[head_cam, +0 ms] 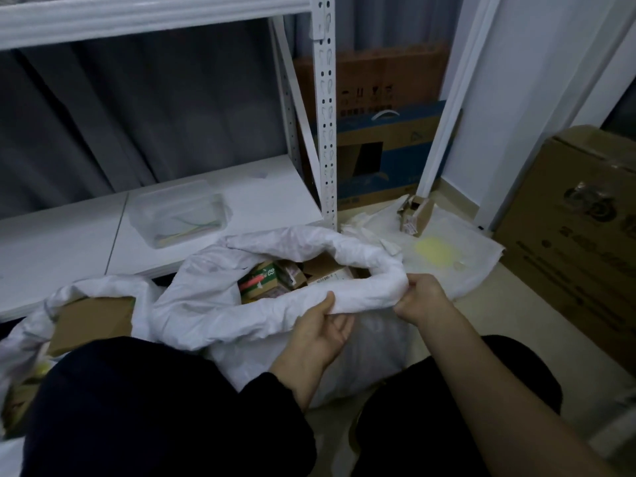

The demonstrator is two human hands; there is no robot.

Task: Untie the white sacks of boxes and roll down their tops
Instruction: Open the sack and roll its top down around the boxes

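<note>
A white sack (pixel 213 297) stands open on the floor between my knees, its top folded outward into a thick rolled rim. Cardboard and coloured boxes (pixel 275 278) show inside its mouth. My left hand (pixel 320 333) holds the near rim, thumb on top and fingers under the fold. My right hand (pixel 421 297) pinches the same rim a little to the right. A second white sack (pixel 31 332) lies at the left with a brown box (pixel 93 320) showing in its opening.
A white metal shelf (pixel 69 235) stands behind the sacks, with a clear plastic tub (pixel 177 218) on its low board. Flattened white sacks (pixel 447 246) with a small box (pixel 414 211) lie at the right. A large carton (pixel 578 228) stands at far right.
</note>
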